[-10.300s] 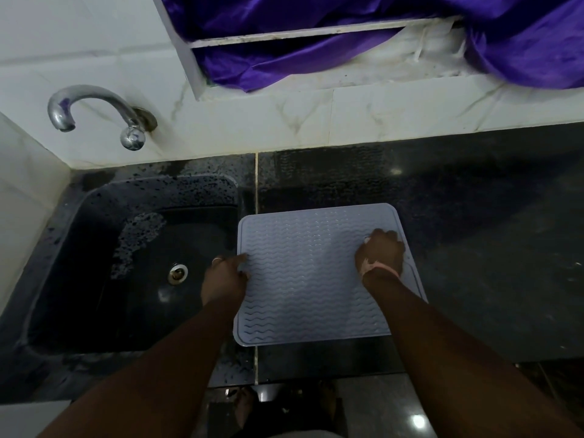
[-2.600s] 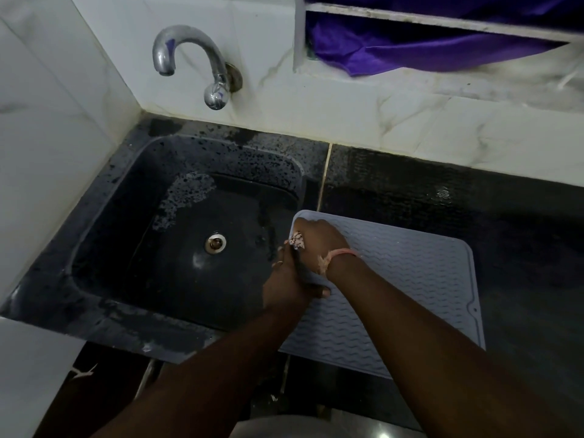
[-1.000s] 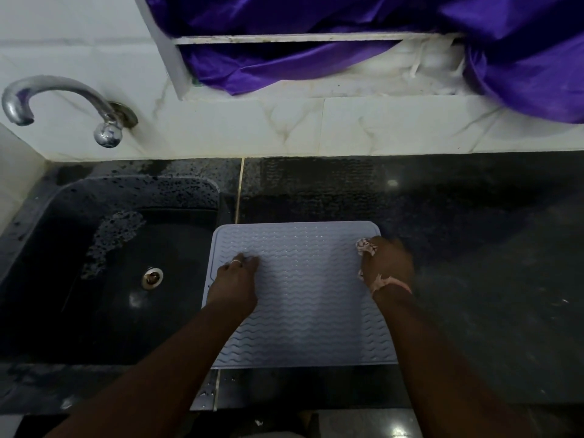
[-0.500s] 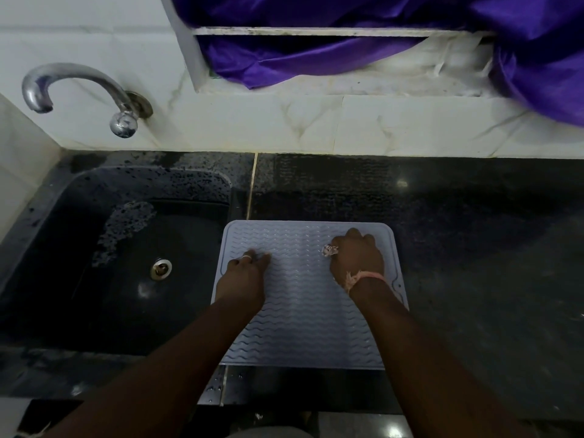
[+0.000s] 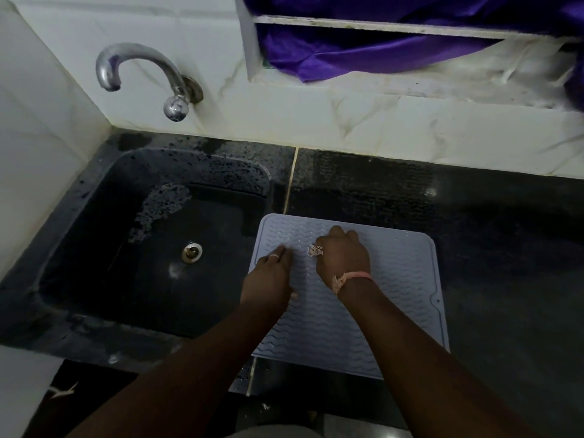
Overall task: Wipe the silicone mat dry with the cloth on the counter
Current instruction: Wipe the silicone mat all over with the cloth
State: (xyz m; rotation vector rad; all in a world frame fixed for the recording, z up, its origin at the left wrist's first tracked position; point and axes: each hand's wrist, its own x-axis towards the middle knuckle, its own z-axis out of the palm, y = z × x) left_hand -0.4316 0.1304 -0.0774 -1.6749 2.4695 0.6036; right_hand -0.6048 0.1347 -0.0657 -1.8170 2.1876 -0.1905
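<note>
A pale blue silicone mat (image 5: 401, 292) with wavy ridges lies flat on the black counter, its left edge by the sink. My right hand (image 5: 343, 256) is bunched over a small patterned cloth (image 5: 315, 250) and presses it onto the mat's upper left part. Only a scrap of cloth shows beside the thumb. My left hand (image 5: 268, 279) rests on the mat's left edge with its fingers laid flat, holding it down.
A black sink (image 5: 151, 248) with a metal drain (image 5: 191, 252) lies left of the mat, under a chrome tap (image 5: 142, 77). Dark counter (image 5: 505, 248) stretches to the right. A white tiled wall and a purple curtain (image 5: 363, 55) stand behind.
My right hand has slid the cloth leftward across the mat, from its right edge to near my left hand. My left hand has stayed on the left edge.
</note>
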